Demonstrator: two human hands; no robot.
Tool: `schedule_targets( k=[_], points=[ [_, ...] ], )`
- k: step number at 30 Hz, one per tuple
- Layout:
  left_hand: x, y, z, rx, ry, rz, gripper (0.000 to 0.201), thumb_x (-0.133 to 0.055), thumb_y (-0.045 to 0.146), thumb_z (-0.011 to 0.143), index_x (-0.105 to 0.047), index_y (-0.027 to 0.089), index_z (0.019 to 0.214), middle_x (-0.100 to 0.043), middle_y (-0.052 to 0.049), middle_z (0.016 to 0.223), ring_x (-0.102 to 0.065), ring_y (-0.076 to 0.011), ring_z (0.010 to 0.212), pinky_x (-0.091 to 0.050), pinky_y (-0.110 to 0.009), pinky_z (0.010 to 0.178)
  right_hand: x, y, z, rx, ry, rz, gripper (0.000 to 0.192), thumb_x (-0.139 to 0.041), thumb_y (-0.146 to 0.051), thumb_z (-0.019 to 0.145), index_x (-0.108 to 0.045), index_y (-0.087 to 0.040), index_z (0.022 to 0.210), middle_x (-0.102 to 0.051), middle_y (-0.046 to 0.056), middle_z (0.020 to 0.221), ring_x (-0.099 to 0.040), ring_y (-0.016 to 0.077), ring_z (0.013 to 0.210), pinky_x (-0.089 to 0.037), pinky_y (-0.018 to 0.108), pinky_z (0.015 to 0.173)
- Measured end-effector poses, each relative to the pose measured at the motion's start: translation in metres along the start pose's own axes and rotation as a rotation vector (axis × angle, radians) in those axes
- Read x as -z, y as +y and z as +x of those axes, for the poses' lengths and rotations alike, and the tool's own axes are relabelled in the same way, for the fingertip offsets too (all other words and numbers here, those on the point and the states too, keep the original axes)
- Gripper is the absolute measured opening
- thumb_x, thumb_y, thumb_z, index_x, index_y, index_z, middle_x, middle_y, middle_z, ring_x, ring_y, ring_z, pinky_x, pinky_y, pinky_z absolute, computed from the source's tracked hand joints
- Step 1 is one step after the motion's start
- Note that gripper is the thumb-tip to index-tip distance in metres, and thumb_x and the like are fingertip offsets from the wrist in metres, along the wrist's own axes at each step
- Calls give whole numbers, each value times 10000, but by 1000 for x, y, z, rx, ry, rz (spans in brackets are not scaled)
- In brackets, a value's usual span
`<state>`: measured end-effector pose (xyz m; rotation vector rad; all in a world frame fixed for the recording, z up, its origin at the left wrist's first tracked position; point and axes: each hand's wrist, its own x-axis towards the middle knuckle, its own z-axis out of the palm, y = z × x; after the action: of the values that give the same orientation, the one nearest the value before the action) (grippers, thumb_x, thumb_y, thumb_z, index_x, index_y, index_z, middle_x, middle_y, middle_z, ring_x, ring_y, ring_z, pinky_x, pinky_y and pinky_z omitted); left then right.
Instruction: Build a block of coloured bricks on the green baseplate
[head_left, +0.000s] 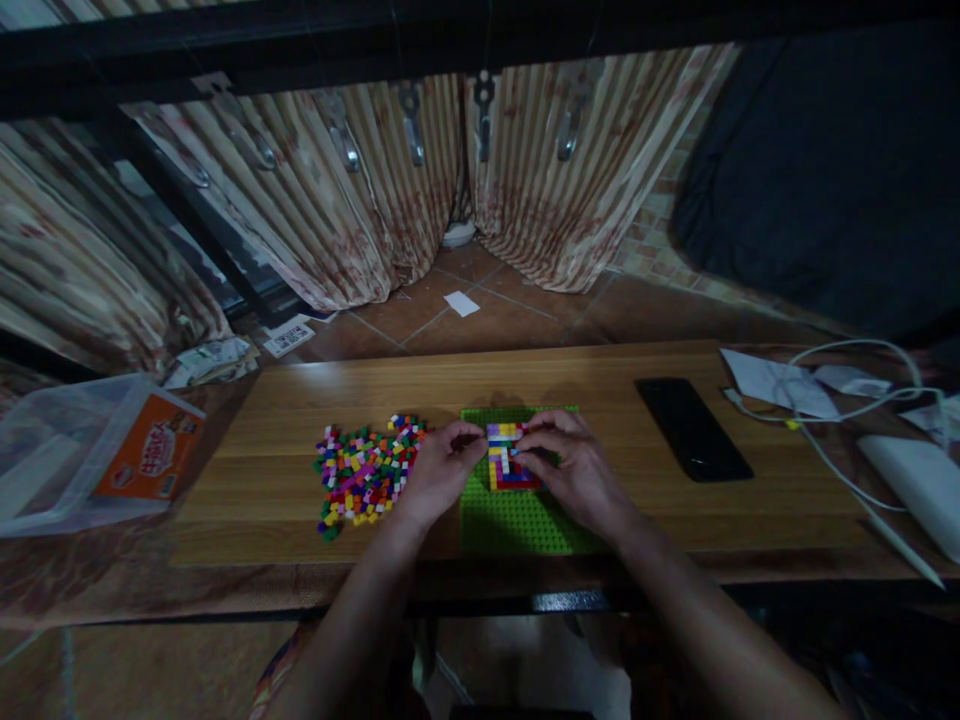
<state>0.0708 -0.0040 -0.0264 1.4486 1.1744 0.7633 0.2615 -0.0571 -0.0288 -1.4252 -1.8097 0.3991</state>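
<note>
On a green studded baseplate (517,525) sits a square patch of small toy bricks (505,462) in yellow, white, blue, red and purple. My right hand (574,465) covers its right side, thumb and fingers pinched over a small pale brick at the patch. My left hand (448,465) is at the patch's left edge, its thumb and fingertips drawn together; whatever they may hold is hidden. Left of that hand lies a loose heap of small multicoloured bricks (364,475), partly behind it.
Everything stands on a wooden board (585,380). A black phone (694,428) lies to the right, with white cables (847,490), papers (780,382) and a white box (915,490) beyond. A clear plastic bin (67,450) with an orange label stands at the left.
</note>
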Motion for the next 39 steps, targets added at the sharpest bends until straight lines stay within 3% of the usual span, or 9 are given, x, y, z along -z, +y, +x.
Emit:
schedule_targets(
  k=[4, 12, 16, 22, 31, 36, 39],
  points=[
    [-5, -5, 0, -27, 1, 60, 216, -627, 295, 780, -679, 149, 931, -702, -36, 859, -622, -155, 763, -472, -260, 716, -7, 2, 2, -66, 36, 7, 24, -701, -240, 785, -709, -253, 803, -581, 58, 1096, -526, 251, 1070, -439, 440, 927],
    [-11, -3, -2, -31, 19, 73, 243, -642, 297, 784, -663, 145, 972, -715, -42, 865, -649, -156, 760, -490, -251, 689, -13, 6, 5, -215, 57, 120, 118, -725, -307, 747, -656, -238, 814, -578, 61, 1133, -547, 239, 1080, -421, 422, 956],
    [-19, -13, 0, -11, 80, 128, 351, -666, 368, 768, -644, 143, 1037, -713, -51, 872, -648, -161, 729, -492, -257, 646, -10, 3, 6, -261, 24, 128, 164, -705, -336, 750, -635, -243, 867, -626, 41, 1023, -576, 224, 988, -443, 391, 893],
    [-27, -8, 2, 19, 118, 154, 283, -668, 329, 748, -656, 135, 954, -711, -52, 855, -647, -164, 745, -477, -253, 645, -9, 5, 7, -355, -8, 165, 346, -716, -357, 714, -620, -230, 1021, -654, 35, 996, -602, 210, 907, -470, 364, 826],
    [-30, -8, 7, 36, 154, 115, 300, -671, 295, 731, -650, 133, 983, -691, -30, 799, -624, -148, 693, -456, -241, 613, -14, 10, 8, -395, -13, 278, 406, -729, -359, 705, -624, -209, 1067, -685, 35, 958, -635, 199, 864, -503, 373, 813],
    [-26, -10, 5, 7, 106, 85, 325, -661, 348, 759, -646, 125, 997, -696, -57, 848, -632, -165, 739, -475, -257, 652, -13, 15, 8, -439, -78, 334, 517, -734, -429, 712, -612, -196, 1157, -698, 52, 989, -656, 201, 862, -526, 371, 806],
    [-20, -9, 3, -26, 88, 93, 346, -620, 385, 802, -642, 133, 1037, -702, -69, 895, -640, -169, 761, -483, -268, 683, -8, 18, 10, -468, -43, 338, 485, -681, -487, 760, -622, -201, 1147, -701, 68, 1012, -666, 208, 865, -538, 380, 791]
  ],
)
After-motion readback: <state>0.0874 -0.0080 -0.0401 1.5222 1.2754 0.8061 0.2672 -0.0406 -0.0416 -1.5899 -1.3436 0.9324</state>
